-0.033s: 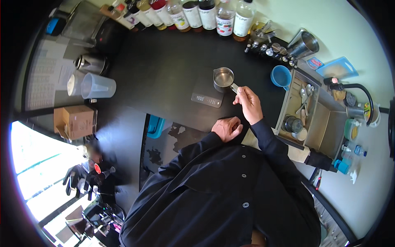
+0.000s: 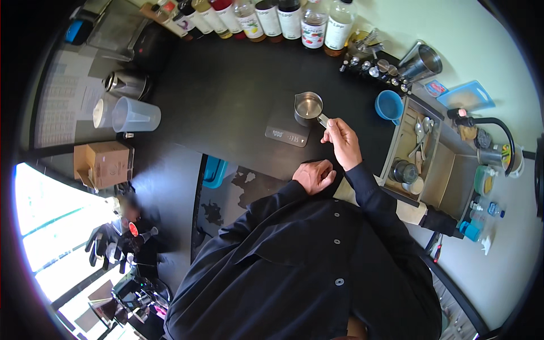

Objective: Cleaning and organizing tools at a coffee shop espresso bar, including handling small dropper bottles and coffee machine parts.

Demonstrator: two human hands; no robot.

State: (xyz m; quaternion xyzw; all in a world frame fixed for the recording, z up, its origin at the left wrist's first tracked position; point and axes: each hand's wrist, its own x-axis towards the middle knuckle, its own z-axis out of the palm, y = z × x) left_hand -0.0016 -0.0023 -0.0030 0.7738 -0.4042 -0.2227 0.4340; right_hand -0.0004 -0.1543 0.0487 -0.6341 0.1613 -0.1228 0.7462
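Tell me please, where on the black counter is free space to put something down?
The black counter is bare between the syrup bottles at the back, the clear jug at the left and the scale. It is crowded beside the sink and around the steel cup that the right hand holds.

Almost nothing differs between the earlier picture and this one. The right hand (image 2: pixel 341 139) grips the handle of the small steel pitcher (image 2: pixel 309 106) just as it did, and the pitcher sits on the flat black scale (image 2: pixel 288 127) at the same spot on the dark counter (image 2: pixel 226 73). The left hand (image 2: pixel 314 175) rests curled at the counter's near edge, perhaps a touch closer to the right wrist, though the shift is too slight to be sure of. The lit digits on the scale show more plainly now, but whether the reading has changed cannot be told.
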